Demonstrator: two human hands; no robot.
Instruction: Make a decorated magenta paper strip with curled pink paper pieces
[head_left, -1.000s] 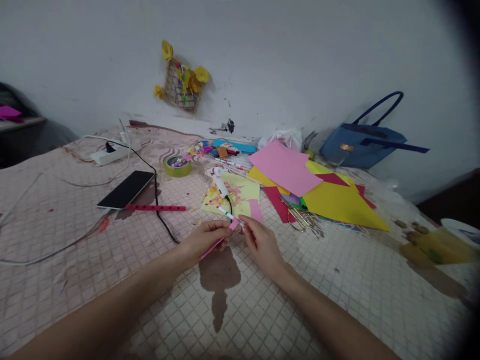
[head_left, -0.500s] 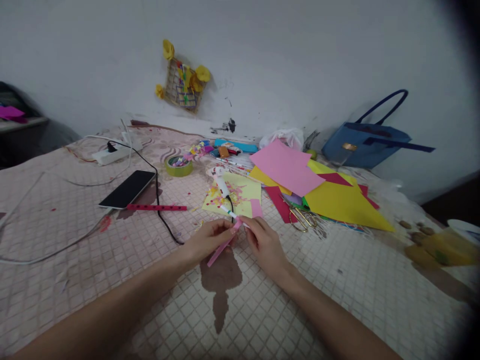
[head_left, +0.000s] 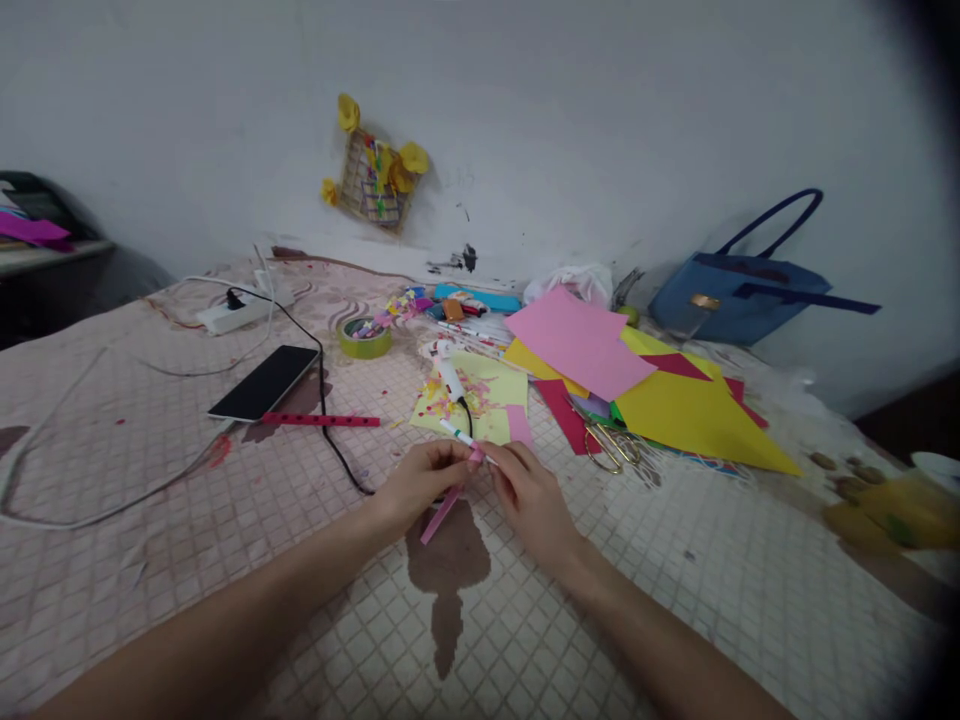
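Observation:
Both hands meet over the near middle of the table. Between the fingers of my left hand (head_left: 424,485) is a narrow pink paper strip (head_left: 441,515), its free end hanging down toward me. My right hand (head_left: 529,495) pinches a thin white stick with a green band (head_left: 456,432), perhaps a pen or paper-wrapped stick, which slants up to the left. The strip's upper end lies around or against the stick; which one I cannot tell. Just beyond the hands, a white glue gun (head_left: 450,378) rests on a pale yellow sheet (head_left: 502,380) strewn with small paper scraps.
Left are a tablet (head_left: 266,383), a red strip with dark dots (head_left: 322,420), a power strip (head_left: 244,312) with cables and a tape roll (head_left: 365,340). Right are gold-handled scissors (head_left: 604,450), coloured paper (head_left: 682,410) and a blue bag (head_left: 739,295).
The camera view has shifted slightly, so the whole scene sits a little lower and further right. Both hands keep their hold, with the pink strip drawn closer against the stick.

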